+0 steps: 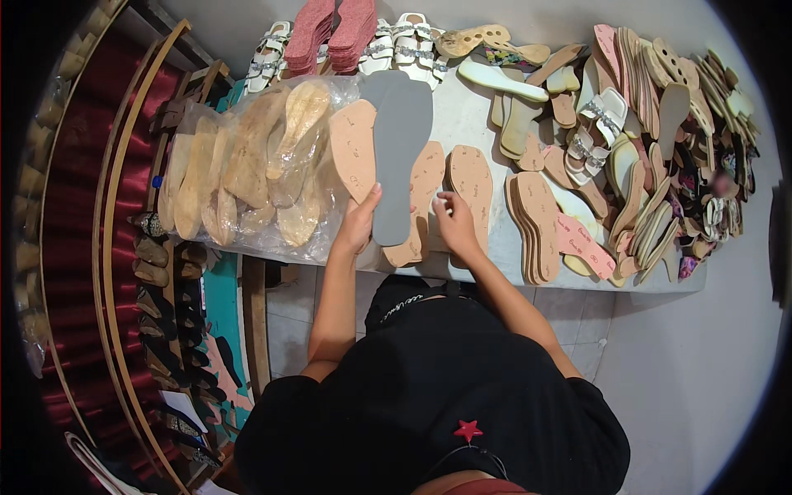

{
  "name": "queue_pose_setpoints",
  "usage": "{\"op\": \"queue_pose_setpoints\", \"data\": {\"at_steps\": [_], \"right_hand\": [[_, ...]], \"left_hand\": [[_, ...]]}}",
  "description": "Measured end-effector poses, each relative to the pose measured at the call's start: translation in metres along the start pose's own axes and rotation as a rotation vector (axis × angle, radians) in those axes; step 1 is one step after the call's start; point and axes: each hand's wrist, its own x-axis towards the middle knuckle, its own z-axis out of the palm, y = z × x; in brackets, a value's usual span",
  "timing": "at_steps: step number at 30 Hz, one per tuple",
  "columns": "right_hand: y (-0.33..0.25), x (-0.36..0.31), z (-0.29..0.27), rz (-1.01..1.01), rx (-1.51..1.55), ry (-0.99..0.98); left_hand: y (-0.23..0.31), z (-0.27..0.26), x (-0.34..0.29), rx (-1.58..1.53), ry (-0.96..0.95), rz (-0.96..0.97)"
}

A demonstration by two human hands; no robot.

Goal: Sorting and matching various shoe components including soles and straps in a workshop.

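My left hand (358, 223) grips a large grey insole (400, 148) together with a tan insole (353, 148), holding them up over the table's near edge. My right hand (454, 221) rests with its fingers pinched on the lower end of a tan insole (471, 180) lying flat on the white table (660, 279). Another tan insole (426, 186) lies between my two hands, partly under the grey one.
A clear plastic bag of pale soles (247, 165) lies at the left. A stack of tan insoles (536, 223) stands right of my hand. Sandals, straps and loose soles (652, 140) crowd the right; pink insole stacks (330, 33) and white sandals (412, 45) line the back. A shoe rack (165, 313) stands left.
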Motion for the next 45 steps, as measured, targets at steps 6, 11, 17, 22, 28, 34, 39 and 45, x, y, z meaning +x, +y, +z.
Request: {"op": "queue_pose_setpoints", "data": {"at_steps": [6, 11, 17, 22, 28, 34, 39, 45], "right_hand": [[-0.04, 0.01, -0.029, 0.115, 0.667, -0.107], [-0.04, 0.012, -0.04, 0.137, 0.661, -0.097], [0.017, 0.02, -0.053, 0.078, 0.565, 0.116], [0.033, 0.013, -0.062, 0.251, 0.232, 0.186], [0.046, 0.012, -0.048, 0.157, 0.092, 0.29], [0.063, 0.013, -0.039, 0.056, -0.009, 0.306], [0.069, 0.011, -0.038, -0.011, -0.1, 0.31], [0.065, 0.007, -0.031, -0.013, -0.235, 0.465]], "left_hand": [[-0.022, 0.015, 0.009, 0.443, 0.077, 0.052], [-0.031, 0.039, 0.01, 0.555, -0.052, 0.157], [-0.026, 0.033, 0.014, 0.18, 0.007, 0.051], [-0.037, 0.003, 0.018, 0.072, 0.082, 0.061], [-0.027, 0.004, 0.011, 0.024, 0.148, 0.073], [-0.026, 0.005, 0.004, 0.006, 0.16, 0.075], [-0.025, 0.008, 0.0, -0.031, 0.148, 0.065], [-0.026, 0.012, 0.001, -0.11, 0.075, 0.057]]}}
